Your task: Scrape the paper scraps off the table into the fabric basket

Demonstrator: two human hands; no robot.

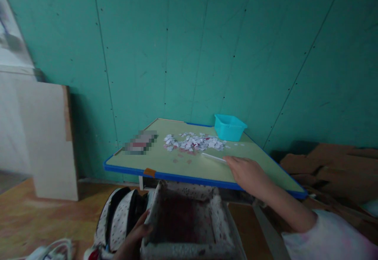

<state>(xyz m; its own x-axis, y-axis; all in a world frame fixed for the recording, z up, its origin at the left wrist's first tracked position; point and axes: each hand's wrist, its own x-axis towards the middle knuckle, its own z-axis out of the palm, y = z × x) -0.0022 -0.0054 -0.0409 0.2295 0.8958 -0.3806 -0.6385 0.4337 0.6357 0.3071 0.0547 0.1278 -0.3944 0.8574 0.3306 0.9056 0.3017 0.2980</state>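
Note:
My right hand (246, 171) rests on the green table (153, 161) and is closed round the end of a thin white stick (213, 157) that points toward a pile of small white and pink paper scraps (195, 142). Low in the view, my left hand (136, 234) grips the left rim of a stained grey box (186, 222) just below the table's front edge. A patterned bag (118, 216) lies against that hand's left side.
A turquoise plastic tub (229, 126) stands at the table's back corner by the teal wall. A blurred flat item (139, 142) lies on the table's left. Cardboard sheets (321, 163) lie at right, and a pale board (47, 142) leans at left.

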